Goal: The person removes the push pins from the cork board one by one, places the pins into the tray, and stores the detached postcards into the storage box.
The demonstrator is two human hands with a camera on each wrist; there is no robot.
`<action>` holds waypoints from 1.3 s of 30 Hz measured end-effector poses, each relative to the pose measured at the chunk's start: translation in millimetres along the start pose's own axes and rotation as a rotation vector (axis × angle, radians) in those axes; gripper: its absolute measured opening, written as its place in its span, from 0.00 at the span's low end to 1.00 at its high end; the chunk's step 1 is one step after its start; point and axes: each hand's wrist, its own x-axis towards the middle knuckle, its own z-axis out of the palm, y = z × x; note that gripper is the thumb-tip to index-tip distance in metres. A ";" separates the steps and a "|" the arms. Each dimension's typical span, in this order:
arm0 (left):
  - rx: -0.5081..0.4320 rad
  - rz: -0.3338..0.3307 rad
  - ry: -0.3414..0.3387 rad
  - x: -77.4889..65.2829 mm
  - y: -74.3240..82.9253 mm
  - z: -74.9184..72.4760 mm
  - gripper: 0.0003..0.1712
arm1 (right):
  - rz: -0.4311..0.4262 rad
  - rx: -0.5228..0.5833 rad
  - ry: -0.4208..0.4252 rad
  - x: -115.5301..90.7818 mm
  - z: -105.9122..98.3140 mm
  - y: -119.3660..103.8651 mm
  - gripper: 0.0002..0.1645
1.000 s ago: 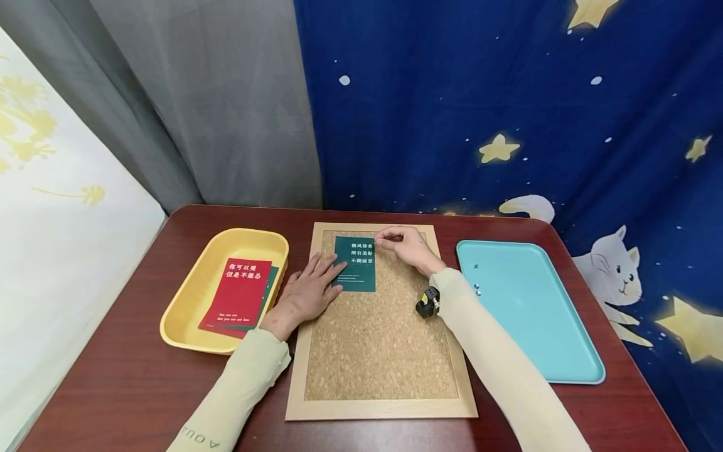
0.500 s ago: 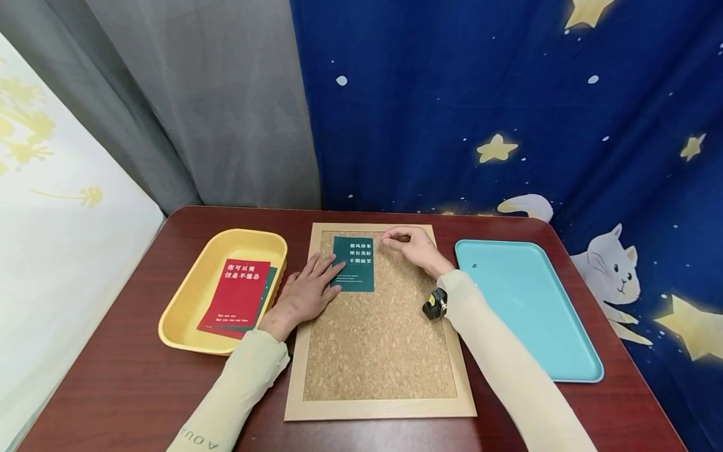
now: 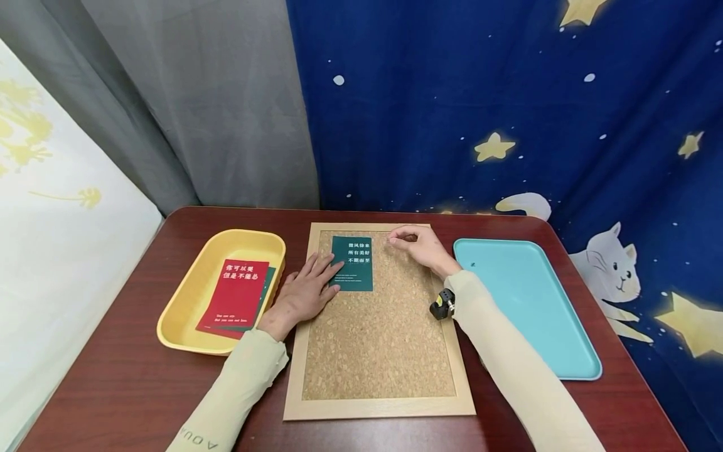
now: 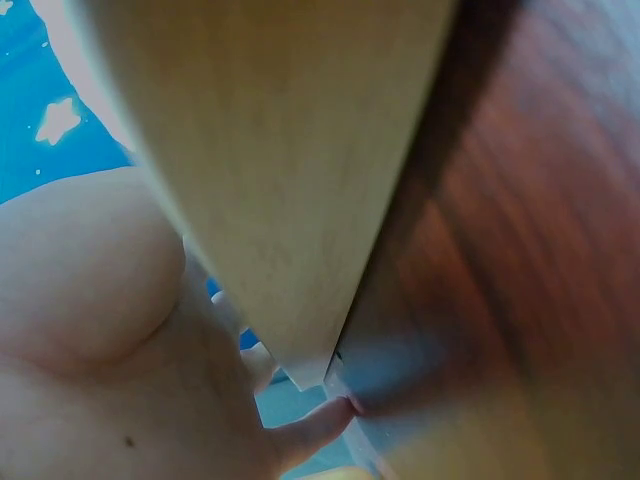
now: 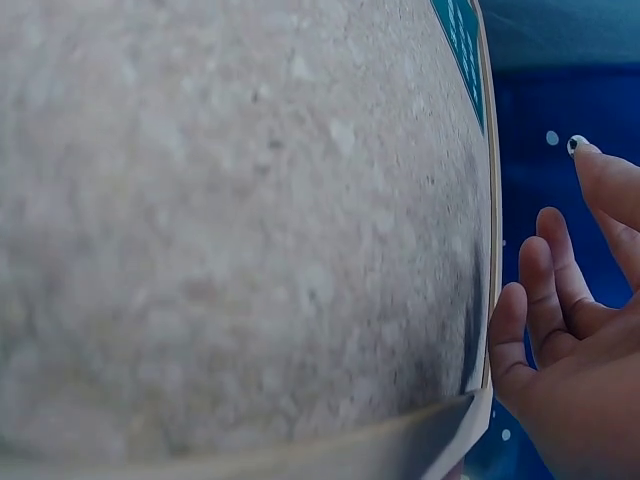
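A dark green card (image 3: 356,263) with white writing lies on the upper left of a wood-framed cork board (image 3: 378,345). My left hand (image 3: 305,294) rests spread over the board's left frame, its fingertips on the card's left edge. My right hand (image 3: 420,248) hovers over the board's upper right, to the right of the card, thumb and forefinger together. Between them the right wrist view shows the small white head, marked with black, of a thumbtack (image 5: 576,145); its point is hidden. The other fingers of that hand are loosely bent.
Left of the board stands a yellow basket (image 3: 186,314) with a red card (image 3: 237,292) on top of other cards. A light blue tray (image 3: 536,314) lies to the right, partly behind my right forearm, with a tiny dark item (image 3: 472,264) in it.
My right hand has drawn away from the card's top right corner, a little to the right. The left hand stays on the card, which has not moved on the board.
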 end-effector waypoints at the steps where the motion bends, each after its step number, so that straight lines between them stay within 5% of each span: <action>1: 0.001 0.000 -0.001 -0.1 0.0 0.0 0.34 | 0.000 -0.001 0.001 -0.6 -1.2 0.6 0.15; 39: 0.011 0.000 -0.003 1.1 -2.6 1.0 0.34 | 0.074 -0.153 0.114 -35.2 -66.8 22.8 0.16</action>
